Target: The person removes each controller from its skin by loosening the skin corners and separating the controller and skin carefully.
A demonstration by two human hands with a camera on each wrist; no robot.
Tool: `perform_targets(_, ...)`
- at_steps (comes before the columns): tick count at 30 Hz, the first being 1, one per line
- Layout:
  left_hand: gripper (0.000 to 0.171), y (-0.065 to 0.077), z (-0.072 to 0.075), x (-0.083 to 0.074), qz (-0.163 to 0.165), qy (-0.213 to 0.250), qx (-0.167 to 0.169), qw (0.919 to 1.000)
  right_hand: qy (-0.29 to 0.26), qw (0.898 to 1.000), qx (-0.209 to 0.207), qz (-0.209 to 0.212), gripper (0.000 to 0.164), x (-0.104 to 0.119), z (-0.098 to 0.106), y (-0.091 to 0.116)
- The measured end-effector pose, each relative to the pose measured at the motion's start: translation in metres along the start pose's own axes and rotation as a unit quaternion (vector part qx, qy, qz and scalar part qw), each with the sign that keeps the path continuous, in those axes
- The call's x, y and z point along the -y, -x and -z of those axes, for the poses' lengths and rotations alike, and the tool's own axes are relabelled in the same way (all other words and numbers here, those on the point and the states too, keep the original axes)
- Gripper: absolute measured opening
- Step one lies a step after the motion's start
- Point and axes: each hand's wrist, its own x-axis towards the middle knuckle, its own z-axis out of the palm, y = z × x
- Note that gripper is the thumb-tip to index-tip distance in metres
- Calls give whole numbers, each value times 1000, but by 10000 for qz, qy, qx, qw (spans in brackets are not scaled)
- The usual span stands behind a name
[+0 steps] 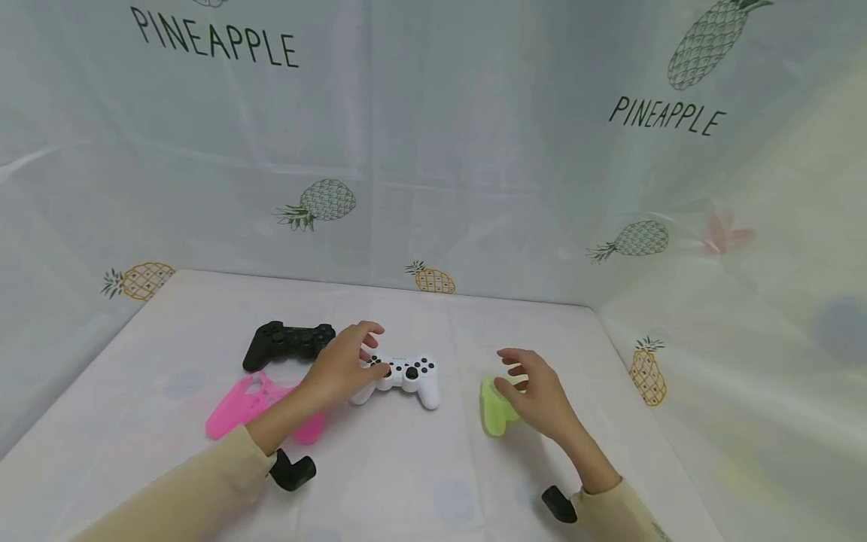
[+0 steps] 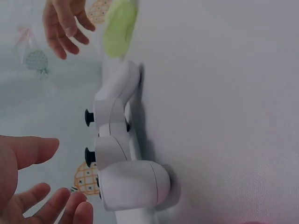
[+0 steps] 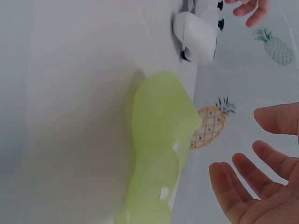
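A white game controller (image 1: 409,375) with black thumbsticks lies on the white-covered table. My left hand (image 1: 342,366) hovers over its left end, fingers loosely bent; the left wrist view shows a gap between those fingers and the controller (image 2: 117,154). To the right lies a lime-green silicone controller cover (image 1: 496,410), partly hidden by my right hand (image 1: 538,391). That hand is held above the cover with thumb and fingers apart, and in the right wrist view nothing is between them and the cover (image 3: 159,140).
A black game controller (image 1: 287,342) lies at the back left. In front of it is a pink silicone controller cover (image 1: 237,406), partly behind my left forearm. Pineapple-print curtains (image 1: 474,150) hang behind and beside the table (image 1: 379,482). Each wrist carries a black device (image 1: 293,472).
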Motion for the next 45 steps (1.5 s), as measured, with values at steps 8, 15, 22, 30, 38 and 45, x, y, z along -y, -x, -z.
perform_targets(8, 77, 1, 4, 19, 62, -52, 226, 9997, -260, 9991, 317, -105, 51, 12, -26, -14)
perform_targets(15, 84, 2, 4, 29, 198, -99, 523, 9984, -268, 9977, 620, -2, 52, 24, -50, -22)
perform_targets(22, 83, 1, 1, 32, 279, -21, 695, 9972, -308, 9945, 991, -104, 61, 32, -72, -28)
perform_targets(30, 80, -2, -5, 34, 208, -249, 712, 9969, 41, 9886, 1412, -517, 80, 38, -90, -35)
perform_targets(38, 77, -3, -7, 31, 150, -361, 762, 9963, 320, 9885, 1368, -556, 77, 45, -94, -38)
perform_targets(45, 61, -2, -6, 27, 410, -353, 775, 9955, 736, 9859, 1431, -451, 73, 48, -93, -44)
